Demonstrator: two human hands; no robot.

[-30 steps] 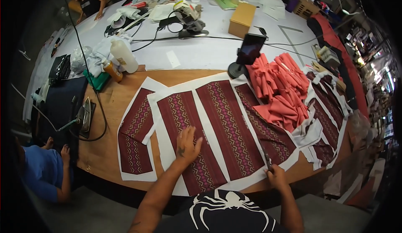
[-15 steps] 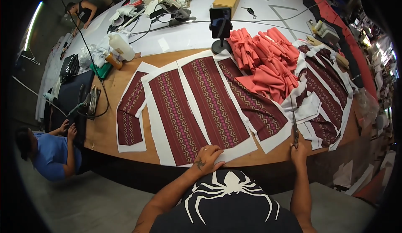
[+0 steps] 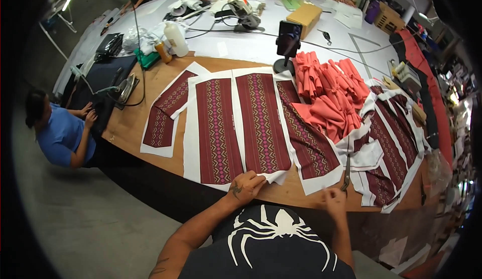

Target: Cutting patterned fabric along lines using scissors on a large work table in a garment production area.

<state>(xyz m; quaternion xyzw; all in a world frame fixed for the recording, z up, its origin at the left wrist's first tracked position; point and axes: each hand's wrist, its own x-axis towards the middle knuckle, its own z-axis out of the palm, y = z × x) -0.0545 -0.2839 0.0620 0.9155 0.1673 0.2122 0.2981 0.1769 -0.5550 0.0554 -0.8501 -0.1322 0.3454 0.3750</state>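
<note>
Maroon patterned fabric panels with white borders lie across the wooden table. My left hand point(image 3: 247, 186) pinches the lower white edge of the middle fabric panel point(image 3: 263, 123), where the cloth is bunched and slightly lifted. My right hand point(image 3: 334, 199) is off the table's front edge, apart from the scissors, its fingers loosely curled, with nothing visible in it. The scissors point(image 3: 346, 176) lie just right of that hand, handles toward me and blades over white cloth. A creased fabric panel point(image 3: 314, 151) is between my hands.
Coral fabric bundles point(image 3: 334, 93) are heaped beyond the panels, beside a phone on a stand point(image 3: 288, 40). More patterned pieces point(image 3: 389, 123) overlap at right. Bottles point(image 3: 175, 39) and an iron point(image 3: 129, 88) stand left. A person in blue point(image 3: 65, 133) is at left; others work at the far side.
My right hand has let go of the scissors and moved left, leaving them on the table. The panel's lower edge is now gathered at my left hand. The view has shifted.
</note>
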